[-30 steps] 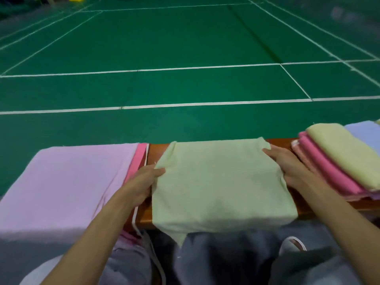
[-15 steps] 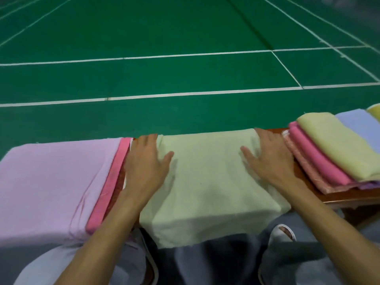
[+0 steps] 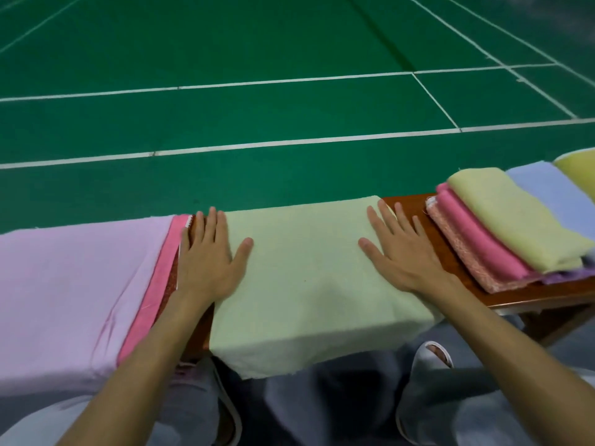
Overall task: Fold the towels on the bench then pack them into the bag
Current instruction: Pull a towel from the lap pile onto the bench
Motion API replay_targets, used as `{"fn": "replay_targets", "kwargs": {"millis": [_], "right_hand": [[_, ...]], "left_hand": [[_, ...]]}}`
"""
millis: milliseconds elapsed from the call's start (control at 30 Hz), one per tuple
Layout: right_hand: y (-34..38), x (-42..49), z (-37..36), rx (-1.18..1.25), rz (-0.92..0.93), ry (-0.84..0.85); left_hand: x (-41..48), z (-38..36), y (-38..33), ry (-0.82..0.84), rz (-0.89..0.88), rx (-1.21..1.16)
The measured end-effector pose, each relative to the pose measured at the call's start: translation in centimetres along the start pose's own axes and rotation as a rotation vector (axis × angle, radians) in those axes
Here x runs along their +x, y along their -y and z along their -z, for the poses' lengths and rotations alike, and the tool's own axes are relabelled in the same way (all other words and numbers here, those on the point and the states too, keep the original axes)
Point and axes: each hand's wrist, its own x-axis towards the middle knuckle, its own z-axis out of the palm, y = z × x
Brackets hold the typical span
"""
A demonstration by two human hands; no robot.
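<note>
A pale green towel (image 3: 309, 278) lies folded across the brown wooden bench (image 3: 528, 294), its near edge hanging over the front. My left hand (image 3: 209, 255) lies flat on the towel's left edge, fingers straight. My right hand (image 3: 399, 249) presses flat on its right edge, fingers spread. To the left, a lilac towel (image 3: 74, 284) lies spread over a pink towel (image 3: 154, 281). On the right sits a stack of folded towels (image 3: 502, 230): patterned pink, bright pink and pale green on top. No bag is in view.
Beyond the stack lie a light blue cloth (image 3: 553, 191) and a yellow cloth (image 3: 579, 165) at the right edge. Green court floor (image 3: 257, 91) with white lines stretches behind the bench. My grey-clad knees and white slippers (image 3: 431, 358) are below the bench front.
Both hands went from holding the green towel's side edges to lying flat on it, then slid a little outward. The view tilted down and closer.
</note>
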Motion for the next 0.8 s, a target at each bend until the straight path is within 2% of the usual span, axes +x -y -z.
{"fn": "replay_targets", "kwargs": {"millis": [167, 267, 400, 467, 567, 667, 733, 800], "right_hand": [[0.8, 0.1, 0.0, 0.007, -0.055, -0.006], [1.2, 0.1, 0.5, 0.095, -0.082, -0.027], [1.4, -0.6, 1.8, 0.288, -0.244, -0.313], [1.3, -0.9, 2.7, 0.240, -0.351, -0.335], [0.8, -1.3, 3.6, 0.272, -0.382, -0.176], [0.4, -1.1, 3.8, 0.347, -0.333, -0.081], [-0.1, -1.0, 4.2, 0.532, -0.277, -0.091], [-0.6, -1.1, 4.8, 0.886, -0.284, -0.096]], "left_hand": [[-0.2, 0.6, -0.3, 0.033, -0.026, -0.084], [-1.3, 1.3, -1.5, 0.019, 0.024, -0.187], [-3.8, 2.6, -2.5, -0.153, 0.166, -0.153], [-4.2, 2.9, -2.1, -0.174, 0.207, -0.124], [-3.9, 3.3, -2.1, -0.127, 0.195, -0.347], [-3.6, 3.7, -2.2, -0.063, 0.191, -0.512], [-3.4, 4.2, -2.1, -0.032, 0.218, -0.675], [-3.0, 5.0, -1.7, 0.051, 0.300, -0.956]]}}
